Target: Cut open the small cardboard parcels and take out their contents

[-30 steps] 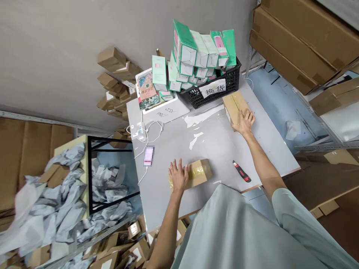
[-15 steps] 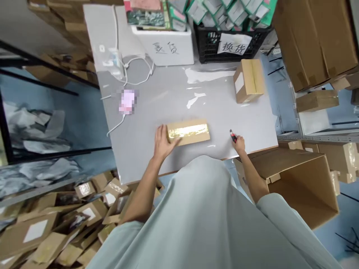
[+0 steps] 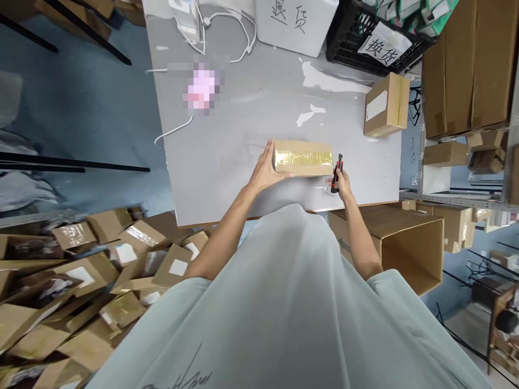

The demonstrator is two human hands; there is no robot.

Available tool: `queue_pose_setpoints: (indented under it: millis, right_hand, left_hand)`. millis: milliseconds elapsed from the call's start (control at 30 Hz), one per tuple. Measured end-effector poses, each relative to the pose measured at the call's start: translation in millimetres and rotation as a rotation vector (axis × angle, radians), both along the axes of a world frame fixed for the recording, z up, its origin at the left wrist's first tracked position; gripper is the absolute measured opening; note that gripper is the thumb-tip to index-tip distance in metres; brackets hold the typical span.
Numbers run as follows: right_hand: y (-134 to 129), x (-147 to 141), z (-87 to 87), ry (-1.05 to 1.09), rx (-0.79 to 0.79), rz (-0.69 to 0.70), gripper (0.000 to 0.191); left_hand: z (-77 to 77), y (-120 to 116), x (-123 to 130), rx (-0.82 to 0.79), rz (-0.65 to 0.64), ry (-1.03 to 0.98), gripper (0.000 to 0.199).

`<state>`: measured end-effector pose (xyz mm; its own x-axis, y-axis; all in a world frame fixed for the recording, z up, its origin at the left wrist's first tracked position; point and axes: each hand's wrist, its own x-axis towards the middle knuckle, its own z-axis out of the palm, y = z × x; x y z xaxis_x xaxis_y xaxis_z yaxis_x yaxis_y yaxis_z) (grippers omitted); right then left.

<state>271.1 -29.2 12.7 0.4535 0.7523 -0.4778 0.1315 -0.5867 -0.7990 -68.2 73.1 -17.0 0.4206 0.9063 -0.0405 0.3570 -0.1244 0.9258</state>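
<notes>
A long cardboard box (image 3: 303, 158) with shiny yellowish tape along its top lies near the front of the grey table (image 3: 227, 183). My left hand (image 3: 265, 172) is on the box's left end, thumb along the front edge and fingers at the left side. Just beyond the right end of the box, my right hand (image 3: 343, 181) holds a black and red box cutter (image 3: 336, 174), which points away from me. Whether a blade sticks out is too small to tell.
A taped box (image 3: 387, 105) stands at the table's right. Behind are a white bin (image 3: 295, 24) and a black crate (image 3: 360, 40). A white cable (image 3: 174, 129) lies at the left. Below right is a large open carton (image 3: 411, 254); many boxes (image 3: 121, 310) are piled lower left.
The view has shifted. The box has been turned slightly, and my left hand now sits at its left end. My right hand has come closer to the box's right end with the cutter.
</notes>
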Motion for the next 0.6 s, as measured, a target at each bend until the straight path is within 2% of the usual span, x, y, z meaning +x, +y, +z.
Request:
queue_pose_setpoints:
  millis: [100,200,300,433,533,600]
  right_hand:
    - [3.6,-20.8,9.0,0.067,0.034,-0.048,0.047]
    - [-3.2,-32.6,15.2,0.047,0.030,-0.059,0.049]
    - [-19.4,-36.1,21.2,0.042,0.028,-0.051,0.050]
    - [-46.9,-30.6,33.6,0.020,-0.051,0.034,0.053]
    - [-57.1,-18.1,49.7,-0.154,-0.103,0.161,0.056]
    - [-54.0,-7.5,64.9,-0.358,-0.102,0.248,0.053]
  left_hand:
    - [-12.9,4.9,12.8,-0.054,0.028,-0.113,0.162]
    - [-20.9,-1.7,27.4,-0.117,0.081,-0.205,0.163]
    - [-20.5,-25.8,34.8,-0.157,0.111,-0.255,0.166]
    - [-15.2,-73.7,28.2,-0.152,0.060,-0.270,0.159]
    - [-14.2,-98.7,14.3,-0.170,0.029,-0.251,0.142]
    - [-15.6,-102.9,3.3,-0.165,0.010,-0.247,0.133]
